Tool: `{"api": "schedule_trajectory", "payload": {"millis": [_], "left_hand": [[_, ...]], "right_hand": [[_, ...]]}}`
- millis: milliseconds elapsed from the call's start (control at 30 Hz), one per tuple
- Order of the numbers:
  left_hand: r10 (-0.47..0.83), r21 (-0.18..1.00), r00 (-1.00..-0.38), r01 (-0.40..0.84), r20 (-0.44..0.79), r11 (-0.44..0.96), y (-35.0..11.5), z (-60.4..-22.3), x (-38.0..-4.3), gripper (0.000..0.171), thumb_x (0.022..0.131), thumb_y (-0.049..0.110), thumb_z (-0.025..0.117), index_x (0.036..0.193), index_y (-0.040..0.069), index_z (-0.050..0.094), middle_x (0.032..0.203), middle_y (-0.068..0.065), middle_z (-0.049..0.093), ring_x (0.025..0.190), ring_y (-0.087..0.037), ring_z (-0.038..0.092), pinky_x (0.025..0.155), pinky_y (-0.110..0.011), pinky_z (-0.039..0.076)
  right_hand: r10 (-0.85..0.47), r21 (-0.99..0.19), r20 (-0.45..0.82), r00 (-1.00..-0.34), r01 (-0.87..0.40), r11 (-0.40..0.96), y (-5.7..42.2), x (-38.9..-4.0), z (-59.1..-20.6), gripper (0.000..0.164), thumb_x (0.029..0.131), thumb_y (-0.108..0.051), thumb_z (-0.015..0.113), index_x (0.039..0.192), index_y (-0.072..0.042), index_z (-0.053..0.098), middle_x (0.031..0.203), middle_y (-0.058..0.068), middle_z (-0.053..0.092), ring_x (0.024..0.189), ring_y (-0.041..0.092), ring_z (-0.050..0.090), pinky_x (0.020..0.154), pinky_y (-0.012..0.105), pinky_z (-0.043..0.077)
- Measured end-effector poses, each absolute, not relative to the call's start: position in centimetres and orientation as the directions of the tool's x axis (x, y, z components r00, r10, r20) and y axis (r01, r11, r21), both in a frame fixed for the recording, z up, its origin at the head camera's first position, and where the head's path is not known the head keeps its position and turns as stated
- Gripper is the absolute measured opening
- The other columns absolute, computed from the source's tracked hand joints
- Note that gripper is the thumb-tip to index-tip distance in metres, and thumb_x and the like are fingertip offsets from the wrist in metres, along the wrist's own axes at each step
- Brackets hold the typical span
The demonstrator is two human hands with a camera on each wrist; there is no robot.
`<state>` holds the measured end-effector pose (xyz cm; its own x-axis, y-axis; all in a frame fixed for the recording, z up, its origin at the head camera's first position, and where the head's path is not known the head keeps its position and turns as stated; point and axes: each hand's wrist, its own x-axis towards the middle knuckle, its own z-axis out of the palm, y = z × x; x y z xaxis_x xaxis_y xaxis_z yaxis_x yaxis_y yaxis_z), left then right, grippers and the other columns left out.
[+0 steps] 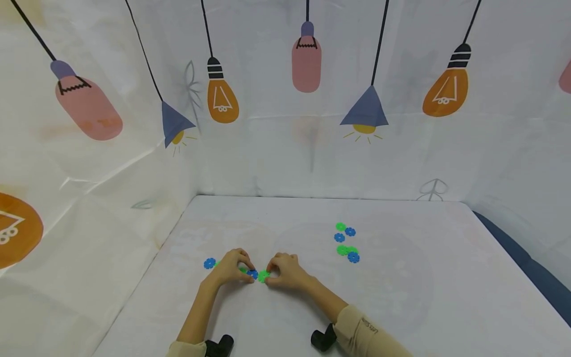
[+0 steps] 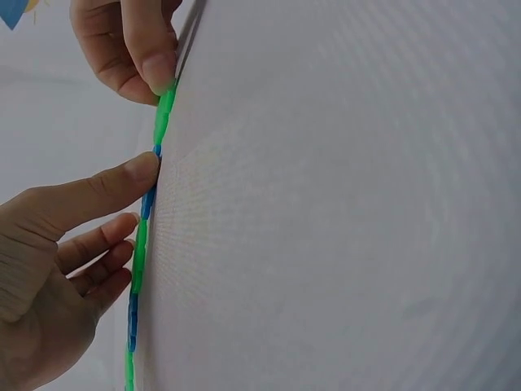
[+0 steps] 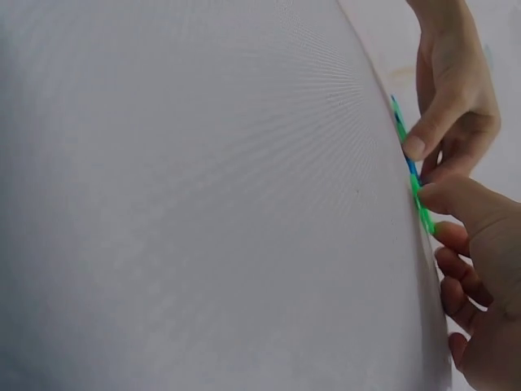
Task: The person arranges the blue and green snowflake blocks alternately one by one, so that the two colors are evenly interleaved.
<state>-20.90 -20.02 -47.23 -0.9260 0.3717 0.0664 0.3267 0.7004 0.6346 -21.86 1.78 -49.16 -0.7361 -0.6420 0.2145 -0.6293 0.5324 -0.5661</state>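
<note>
Green and blue notched plastic discs form a row lying low along the white table. My left hand (image 1: 232, 267) pinches a blue disc (image 1: 253, 273) of that row between thumb and fingers. On its right, my right hand (image 1: 287, 271) pinches a green disc (image 1: 263, 276) by its edge. In the left wrist view this green disc (image 2: 164, 114) meets the blue one at the row's end. Whether their notches are interlocked I cannot tell. Another blue disc (image 1: 209, 263) shows left of my left hand, which hides part of the row.
Several loose discs lie on the table (image 1: 401, 297) to the right: green ones (image 1: 341, 226) and blue ones (image 1: 353, 257), some touching. A white sheet printed with lamps (image 1: 267, 158) hangs behind and at the left. Black wrist mounts (image 1: 323, 338) sit at both sleeves.
</note>
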Motion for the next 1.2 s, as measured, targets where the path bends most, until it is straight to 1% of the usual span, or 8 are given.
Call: {"api": "schedule_trajectory", "payload": {"millis": [367,567,700,800,867,967,1000,1200], "left_hand": [[0.356,0.635,-0.932,0.312,0.062,0.706,-20.0,-47.1,-20.6,0.02,0.062,0.015,0.087,0.077,0.01,0.075,0.093,-0.002,0.056,0.092,-0.022,0.051,0.083,-0.045,0.042],[0.357,0.634,-0.932,0.311,0.058,0.708,-20.1,-47.2,-20.7,0.021,0.062,0.015,0.087,0.078,0.01,0.075,0.093,-0.001,0.056,0.092,-0.021,0.051,0.082,-0.044,0.043],[0.364,0.634,-0.929,0.319,0.062,0.704,-20.2,-47.3,-20.7,0.021,0.061,0.015,0.087,0.078,0.009,0.075,0.094,-0.002,0.056,0.092,-0.022,0.051,0.082,-0.045,0.043],[0.364,0.641,-0.929,0.318,0.064,0.699,-20.1,-47.3,-20.8,0.021,0.061,0.014,0.087,0.078,0.009,0.075,0.094,-0.002,0.057,0.093,-0.023,0.051,0.083,-0.046,0.043],[0.361,0.645,-0.93,0.314,0.063,0.696,-20.1,-47.3,-20.8,0.021,0.061,0.015,0.087,0.078,0.01,0.075,0.094,-0.002,0.056,0.093,-0.022,0.051,0.084,-0.046,0.042],[0.358,0.646,-0.932,0.311,0.062,0.698,-20.0,-47.4,-20.8,0.02,0.061,0.014,0.087,0.077,0.01,0.075,0.093,-0.001,0.056,0.093,-0.022,0.05,0.084,-0.046,0.042],[0.357,0.646,-0.932,0.309,0.06,0.698,-20.0,-47.4,-20.9,0.02,0.061,0.014,0.087,0.077,0.01,0.075,0.093,-0.001,0.056,0.093,-0.022,0.05,0.084,-0.046,0.042],[0.35,0.646,-0.935,0.298,0.051,0.703,-20.0,-47.5,-20.8,0.02,0.061,0.013,0.087,0.076,0.01,0.075,0.092,0.0,0.056,0.092,-0.021,0.049,0.084,-0.045,0.042]], "right_hand": [[-0.639,-0.552,0.207,-0.741,-0.628,0.549,1.8,-21.5,-49.0,0.019,0.078,-0.03,0.072,0.087,-0.014,0.068,0.087,-0.006,0.059,0.084,0.009,0.049,0.077,0.035,0.027],[-0.637,-0.556,0.219,-0.739,-0.631,0.541,1.8,-21.4,-49.3,0.019,0.079,-0.03,0.073,0.088,-0.014,0.068,0.088,-0.006,0.06,0.087,0.009,0.051,0.078,0.035,0.027],[-0.648,-0.573,0.224,-0.728,-0.636,0.517,2.0,-21.7,-49.7,0.02,0.08,-0.031,0.074,0.09,-0.014,0.069,0.088,-0.007,0.061,0.086,0.007,0.051,0.078,0.033,0.027],[-0.648,-0.606,0.227,-0.727,-0.626,0.49,2.5,-22.0,-49.8,0.021,0.081,-0.032,0.073,0.092,-0.015,0.07,0.09,-0.007,0.062,0.085,0.005,0.052,0.078,0.031,0.031],[-0.637,-0.627,0.235,-0.734,-0.615,0.477,3.1,-22.3,-49.7,0.021,0.081,-0.031,0.073,0.093,-0.014,0.071,0.091,-0.006,0.062,0.083,0.006,0.053,0.077,0.03,0.034],[-0.603,-0.641,0.268,-0.752,-0.606,0.471,4.6,-22.7,-49.3,0.021,0.081,-0.027,0.072,0.094,-0.011,0.071,0.09,-0.003,0.064,0.082,0.01,0.055,0.075,0.03,0.039],[-0.588,-0.644,0.276,-0.761,-0.6,0.474,5.2,-22.9,-49.1,0.021,0.082,-0.026,0.072,0.094,-0.01,0.071,0.09,-0.002,0.064,0.082,0.012,0.056,0.075,0.03,0.039],[-0.477,-0.642,0.301,-0.826,-0.545,0.539,9.7,-23.8,-48.5,0.02,0.081,-0.02,0.073,0.094,-0.005,0.07,0.089,0.002,0.065,0.083,0.019,0.058,0.074,0.031,0.044]]}}
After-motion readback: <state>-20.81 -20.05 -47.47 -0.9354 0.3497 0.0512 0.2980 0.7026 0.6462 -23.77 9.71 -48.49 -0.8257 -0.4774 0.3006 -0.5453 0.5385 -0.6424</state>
